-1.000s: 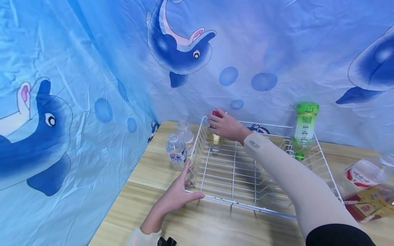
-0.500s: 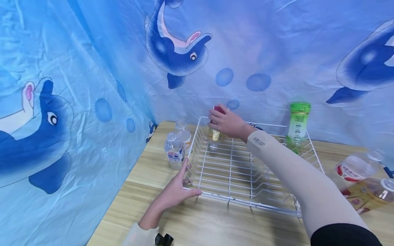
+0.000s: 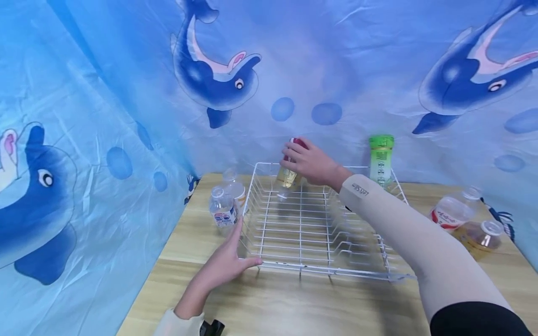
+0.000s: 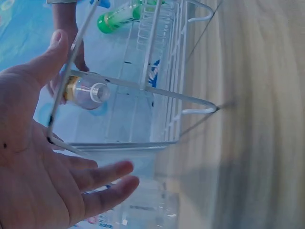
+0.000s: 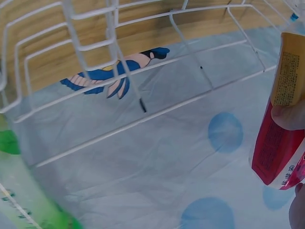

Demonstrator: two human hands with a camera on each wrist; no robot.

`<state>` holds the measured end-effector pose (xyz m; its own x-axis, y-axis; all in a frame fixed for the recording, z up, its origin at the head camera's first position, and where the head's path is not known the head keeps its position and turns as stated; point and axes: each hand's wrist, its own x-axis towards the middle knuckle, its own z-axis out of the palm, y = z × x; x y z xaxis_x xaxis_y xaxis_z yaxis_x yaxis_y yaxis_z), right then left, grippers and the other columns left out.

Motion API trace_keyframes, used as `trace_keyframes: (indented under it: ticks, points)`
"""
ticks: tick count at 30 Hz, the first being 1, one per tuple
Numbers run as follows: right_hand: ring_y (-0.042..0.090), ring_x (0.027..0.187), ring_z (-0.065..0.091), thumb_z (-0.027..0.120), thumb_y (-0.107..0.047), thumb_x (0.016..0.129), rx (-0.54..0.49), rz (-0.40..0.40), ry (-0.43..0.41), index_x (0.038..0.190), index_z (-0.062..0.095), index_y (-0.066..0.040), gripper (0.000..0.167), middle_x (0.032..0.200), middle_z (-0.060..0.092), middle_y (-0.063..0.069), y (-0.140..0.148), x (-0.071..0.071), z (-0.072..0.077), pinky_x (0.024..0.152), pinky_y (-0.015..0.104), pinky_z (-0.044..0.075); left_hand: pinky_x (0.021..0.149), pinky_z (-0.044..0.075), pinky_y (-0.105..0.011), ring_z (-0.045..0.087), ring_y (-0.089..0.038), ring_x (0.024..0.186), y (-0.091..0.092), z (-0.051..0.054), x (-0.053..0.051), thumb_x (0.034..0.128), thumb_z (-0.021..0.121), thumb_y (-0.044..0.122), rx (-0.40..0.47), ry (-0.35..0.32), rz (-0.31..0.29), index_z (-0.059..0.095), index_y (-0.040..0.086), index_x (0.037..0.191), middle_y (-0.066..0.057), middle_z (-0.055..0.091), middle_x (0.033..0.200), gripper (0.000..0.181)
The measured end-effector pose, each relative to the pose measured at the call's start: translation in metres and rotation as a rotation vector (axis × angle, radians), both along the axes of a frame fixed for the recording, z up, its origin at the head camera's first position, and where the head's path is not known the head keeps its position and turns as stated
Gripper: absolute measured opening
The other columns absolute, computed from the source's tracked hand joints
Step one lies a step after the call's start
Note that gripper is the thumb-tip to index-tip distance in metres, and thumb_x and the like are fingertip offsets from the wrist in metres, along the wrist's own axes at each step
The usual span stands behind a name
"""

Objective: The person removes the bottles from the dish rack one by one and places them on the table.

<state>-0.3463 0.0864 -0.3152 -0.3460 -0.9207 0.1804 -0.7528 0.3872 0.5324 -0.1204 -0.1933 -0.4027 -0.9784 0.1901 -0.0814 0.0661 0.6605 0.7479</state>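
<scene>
My right hand grips a plastic bottle with a red and gold label. The bottle is tilted with its mouth down, at the far left corner of a white wire dish rack. In the left wrist view its uncapped neck shows behind the rack's bars; whether it touches them I cannot tell. My left hand is at the rack's front left corner, thumb by the front rim and fingers extended along the side. A green-labelled bottle stands upside down at the rack's far right, partly hidden by my right sleeve.
Left of the rack, two clear bottles, one with a blue and white label and one behind it, stand on the wooden table. Right of it are a red-and-white-labelled bottle and an amber-looking bottle. A dolphin-print curtain hangs behind.
The head view has turned right, shifting the scene left. My right hand has raised the red and gold bottle slightly and tilted it more. The left hand stays at the rack's corner.
</scene>
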Motion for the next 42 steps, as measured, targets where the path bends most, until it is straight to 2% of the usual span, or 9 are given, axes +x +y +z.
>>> trace_keyframes:
  ticks: [4,9,14,20,27,32,34,39,42]
  points:
    - [0.037,0.143,0.034,0.085,-0.010,0.071,-0.048,-0.022,-0.026,0.143,0.054,-0.014,0.079,0.149,0.047,0.018,0.005,0.001,0.003,0.117,0.059,0.024,0.115,0.022,-0.062,0.013,-0.040,0.150,-0.005,0.009,-0.001,0.0781,0.068,0.073,-0.085,0.052,0.001,-0.007,0.027,0.162,-0.012,-0.003,0.169,0.122]
    - [0.037,0.142,0.036,0.088,-0.012,0.069,-0.068,-0.043,-0.039,0.141,0.056,-0.014,0.079,0.148,0.049,0.018,0.012,0.002,0.006,0.116,0.059,0.026,0.116,0.020,-0.062,0.011,-0.040,0.151,-0.010,0.019,-0.009,0.0817,0.062,0.075,-0.147,0.109,-0.044,-0.004,0.023,0.163,-0.009,-0.004,0.168,0.117]
    - [0.036,0.141,0.037,0.090,-0.011,0.067,-0.086,-0.066,-0.062,0.141,0.055,-0.015,0.082,0.146,0.050,0.016,0.011,0.001,0.006,0.116,0.058,0.026,0.117,0.016,-0.062,0.008,-0.040,0.152,-0.016,0.027,-0.018,0.0832,0.064,0.071,-0.192,0.154,-0.086,-0.002,0.017,0.163,-0.008,-0.002,0.169,0.116]
    - [0.036,0.138,0.039,0.086,-0.007,0.068,-0.137,-0.046,-0.093,0.140,0.055,-0.013,0.079,0.144,0.051,0.016,0.002,-0.001,0.008,0.115,0.058,0.029,0.117,0.018,-0.062,0.008,-0.040,0.152,-0.023,0.041,-0.030,0.0866,0.074,0.054,-0.237,0.202,-0.104,0.002,0.015,0.163,-0.011,0.004,0.169,0.113]
    - [0.038,0.137,0.041,0.083,-0.004,0.069,-0.212,-0.060,-0.164,0.139,0.055,-0.012,0.075,0.143,0.053,0.017,-0.002,-0.001,0.008,0.115,0.056,0.029,0.117,0.017,-0.066,0.010,-0.040,0.152,-0.024,0.056,-0.054,0.0862,0.079,0.043,-0.225,0.207,-0.119,0.002,0.014,0.163,-0.014,0.007,0.168,0.113]
    - [0.037,0.137,0.042,0.081,-0.006,0.076,-0.268,-0.092,-0.239,0.140,0.054,-0.013,0.070,0.141,0.054,0.015,0.000,-0.001,0.004,0.116,0.054,0.030,0.113,0.009,-0.073,0.013,-0.039,0.151,-0.020,0.062,-0.072,0.0836,0.082,0.042,-0.236,0.206,-0.122,0.003,0.014,0.164,-0.015,0.009,0.168,0.116]
    - [0.037,0.136,0.042,0.081,-0.006,0.077,-0.296,-0.087,-0.263,0.140,0.054,-0.012,0.069,0.141,0.054,0.015,0.000,-0.001,0.002,0.115,0.054,0.031,0.112,0.010,-0.075,0.014,-0.040,0.151,-0.018,0.063,-0.078,0.0836,0.083,0.040,-0.244,0.202,-0.120,0.002,0.014,0.164,-0.016,0.010,0.167,0.116]
    - [0.036,0.133,0.045,0.083,-0.005,0.076,-0.369,-0.056,-0.303,0.140,0.055,-0.008,0.069,0.138,0.055,0.016,0.001,0.001,-0.002,0.115,0.052,0.034,0.115,0.020,-0.068,0.016,-0.042,0.150,-0.013,0.067,-0.090,0.0841,0.084,0.034,-0.221,0.178,-0.109,0.000,0.017,0.164,-0.018,0.011,0.167,0.117]
    - [0.036,0.133,0.045,0.085,-0.005,0.074,-0.404,-0.069,-0.347,0.141,0.054,-0.006,0.073,0.138,0.054,0.017,0.001,0.003,-0.003,0.116,0.050,0.033,0.118,0.020,-0.062,0.016,-0.042,0.150,-0.011,0.069,-0.097,0.0838,0.084,0.032,-0.203,0.176,-0.111,-0.001,0.015,0.163,-0.019,0.011,0.167,0.118]
